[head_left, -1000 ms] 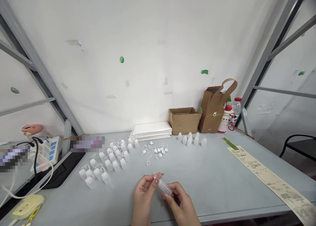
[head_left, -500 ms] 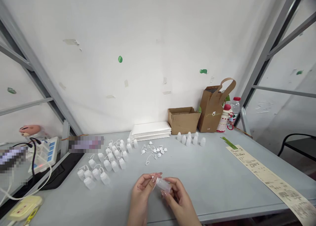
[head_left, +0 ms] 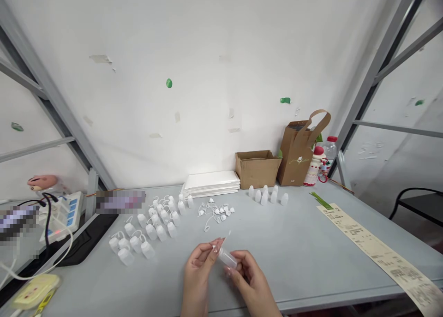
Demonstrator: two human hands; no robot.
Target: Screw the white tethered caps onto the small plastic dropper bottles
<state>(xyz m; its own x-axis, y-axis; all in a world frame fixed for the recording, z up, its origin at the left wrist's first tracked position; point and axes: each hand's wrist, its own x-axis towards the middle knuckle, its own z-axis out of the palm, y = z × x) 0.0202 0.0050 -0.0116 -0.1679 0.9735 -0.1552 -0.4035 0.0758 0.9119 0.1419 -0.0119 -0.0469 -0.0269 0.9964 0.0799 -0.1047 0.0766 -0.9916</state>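
Near the front of the grey table, my right hand (head_left: 251, 278) grips a small translucent plastic bottle (head_left: 228, 259), which lies tilted between both hands. At the bottle's neck, the closed fingers of my left hand (head_left: 200, 267) pinch a white cap, mostly hidden by them. From those fingertips a thin white strap (head_left: 228, 235) sticks up. Just beyond lies a loose pile of white caps with straps (head_left: 221, 212). To the left stand several small bottles with strapped caps (head_left: 151, 231). Several bottles without straps (head_left: 264, 198) stand at the back right.
Along the wall are a stack of white boards (head_left: 211, 183), an open cardboard box (head_left: 258, 171), a brown paper bag (head_left: 294, 160) and a red-topped bottle (head_left: 314, 167). A long printed paper strip (head_left: 380, 257) lies right. A power strip (head_left: 65, 220) with cables is left.
The white strap now points up beyond my left fingertips; before, it hung lower near the bottle neck. The bottle has shifted slightly, and both hands keep their hold.
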